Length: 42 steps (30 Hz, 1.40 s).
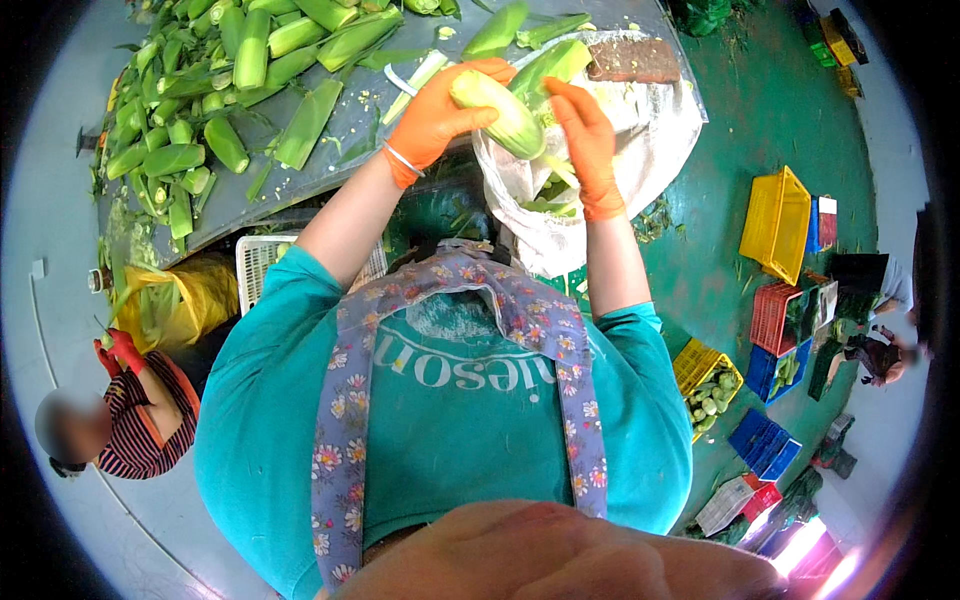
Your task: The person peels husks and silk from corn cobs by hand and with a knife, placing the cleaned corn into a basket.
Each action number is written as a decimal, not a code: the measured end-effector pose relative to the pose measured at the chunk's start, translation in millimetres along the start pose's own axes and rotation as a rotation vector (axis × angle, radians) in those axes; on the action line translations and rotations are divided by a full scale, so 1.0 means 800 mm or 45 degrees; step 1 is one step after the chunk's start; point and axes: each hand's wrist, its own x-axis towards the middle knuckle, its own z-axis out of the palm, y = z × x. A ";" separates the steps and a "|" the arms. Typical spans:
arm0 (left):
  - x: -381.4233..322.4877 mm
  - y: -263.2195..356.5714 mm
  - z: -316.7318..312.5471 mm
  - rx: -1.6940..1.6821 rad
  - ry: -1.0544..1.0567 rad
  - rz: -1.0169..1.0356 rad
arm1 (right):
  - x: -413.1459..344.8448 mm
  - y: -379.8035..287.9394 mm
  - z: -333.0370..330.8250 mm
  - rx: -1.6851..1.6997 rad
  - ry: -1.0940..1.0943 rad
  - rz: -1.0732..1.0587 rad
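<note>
My left hand [442, 112], in an orange glove, grips a pale green husked ear of corn [499, 116], its thumb across the ear. A white-handled tool [400, 79], perhaps a knife, shows beside that hand; how it is held cannot be told. My right hand [589, 135], also gloved in orange, is just right of the ear, its fingers spread beside a green husk leaf [551, 67]. Whether they touch the leaf cannot be told. Below the hands hangs a white woven sack [652, 142] with husk pieces in it. A brown block [634, 61] lies on the sack's far edge.
A heap of green corn [251, 49] covers the left of the grey table [360, 97]. Near my left elbow stands a white plastic crate [255, 266]. Beyond it are a yellow bag [187, 292] and a co-worker [146, 420]. Yellow crates [776, 225] and blue crates stand on the green floor.
</note>
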 end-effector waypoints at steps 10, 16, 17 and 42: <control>0.008 -0.004 0.012 0.184 -0.176 0.042 | -0.011 -0.016 0.036 0.011 -0.087 -0.272; 0.005 -0.014 0.016 0.296 -0.183 0.017 | -0.015 -0.012 0.038 -0.322 -0.042 -0.473; 0.005 -0.015 0.015 0.418 -0.222 0.039 | -0.015 -0.003 0.037 -0.312 -0.001 -0.361; -0.009 -0.009 0.010 0.170 -0.286 -0.100 | -0.042 0.017 0.052 -0.484 0.126 -0.499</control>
